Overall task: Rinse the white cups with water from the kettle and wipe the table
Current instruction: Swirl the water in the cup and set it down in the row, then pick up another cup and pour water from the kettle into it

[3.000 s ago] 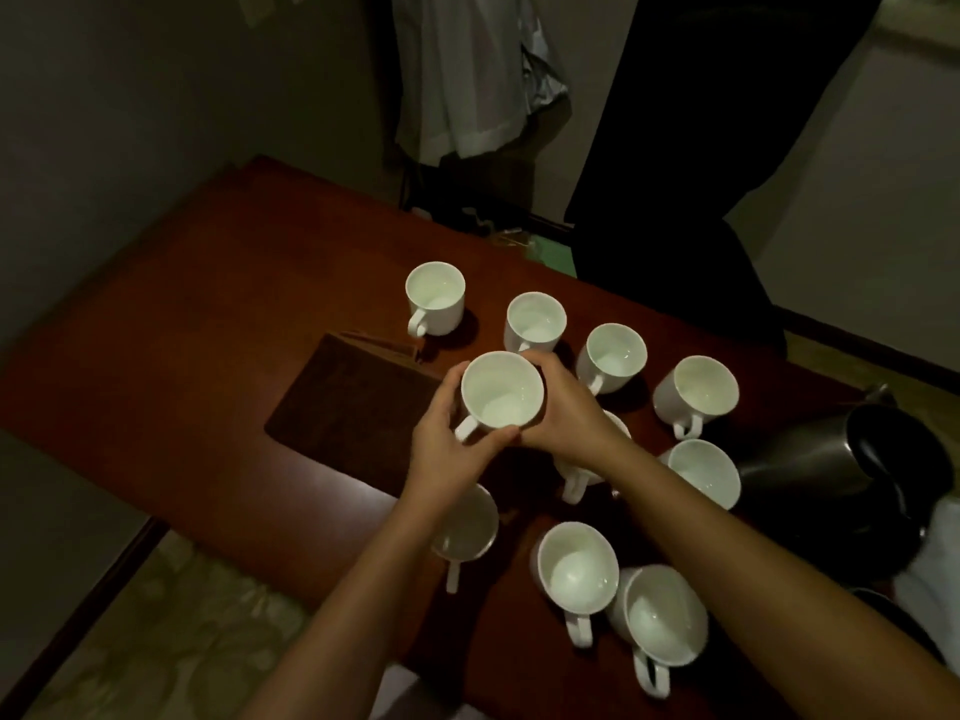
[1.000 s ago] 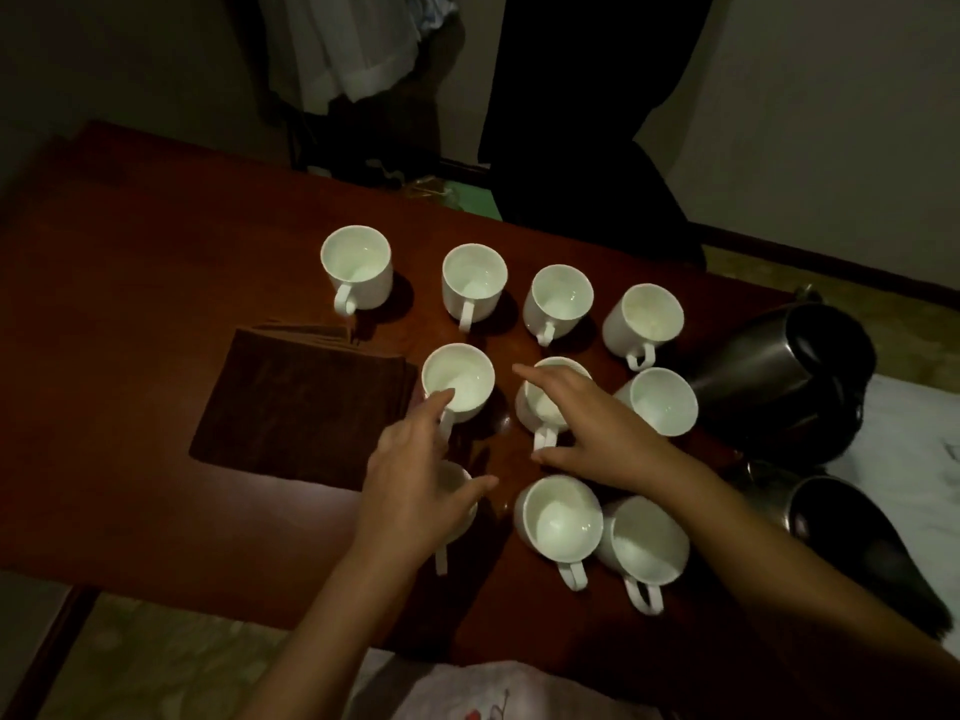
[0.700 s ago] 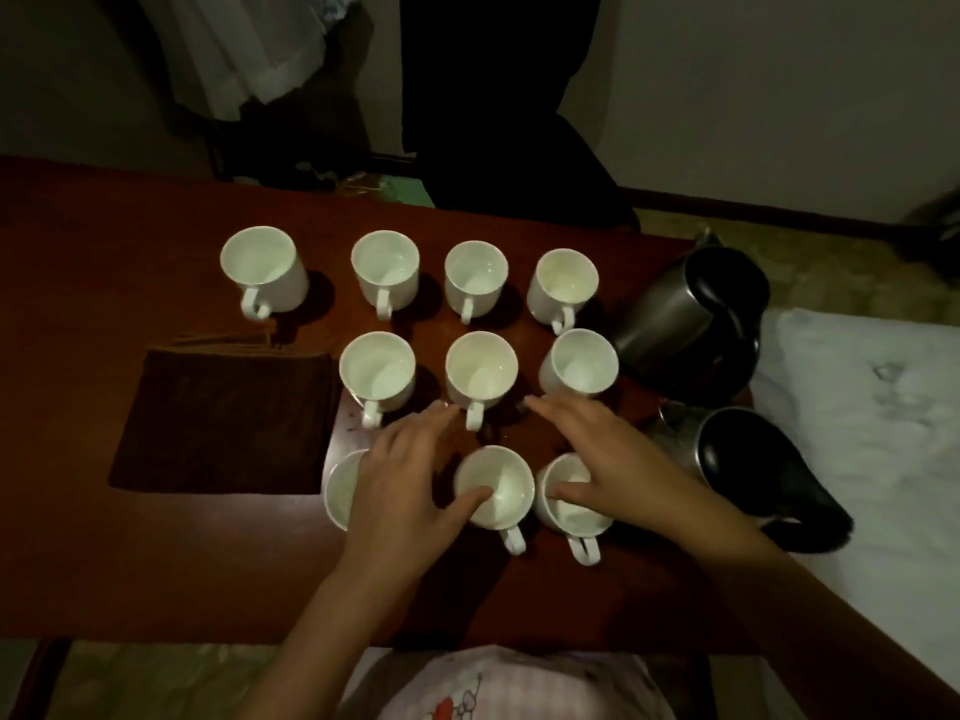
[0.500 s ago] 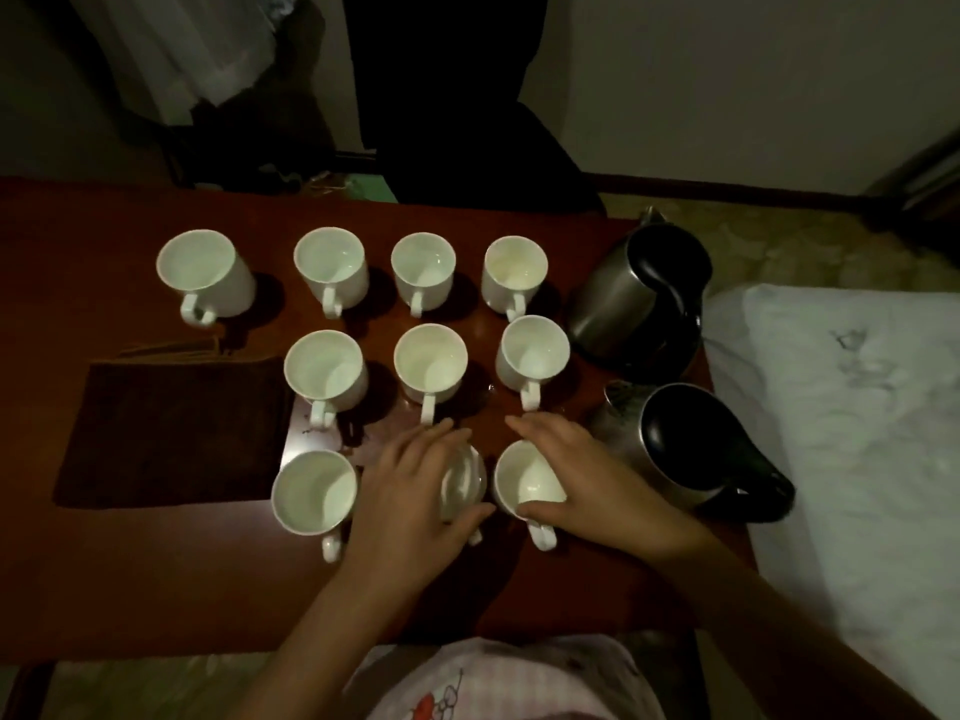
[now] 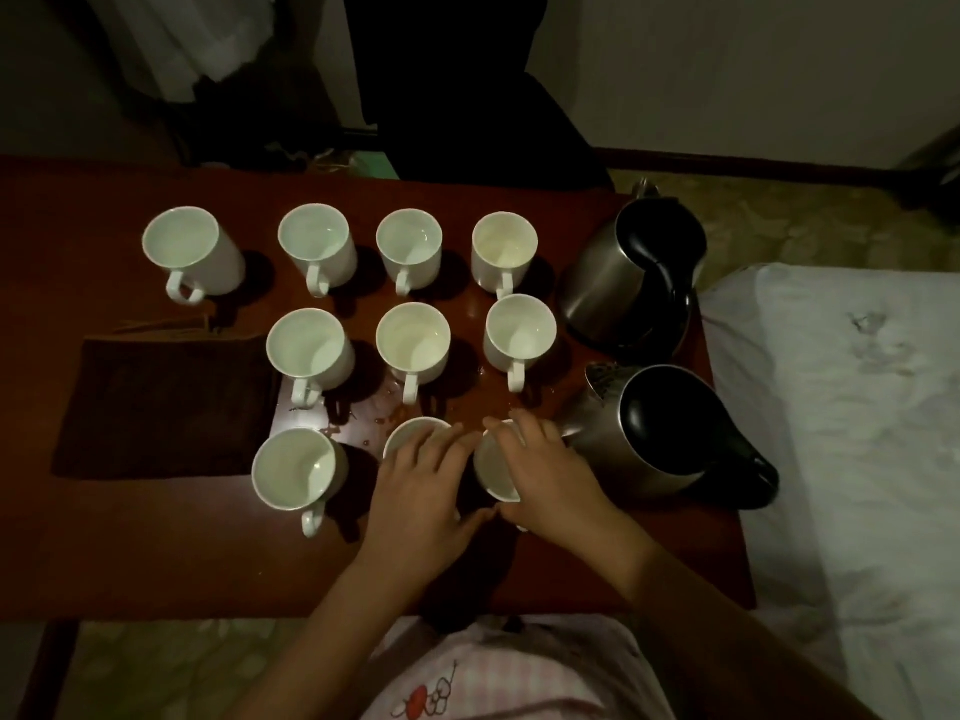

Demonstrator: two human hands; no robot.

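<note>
Ten white cups stand on the reddish-brown bench, and the list runs from big to small. A white bed lies along the bench's right edge. A dark brown cloth lies flat near the left edge. Two steel kettles stand by the right edge: the far kettle near the far right corner, the near kettle closer to the person. The cups form rows: four along the far side, three in the middle, three toward the near edge. The left hand curls over the middle front cup, grasping it; the right hand wraps the right front cup. Small water spots dot the bench between the rows.
</note>
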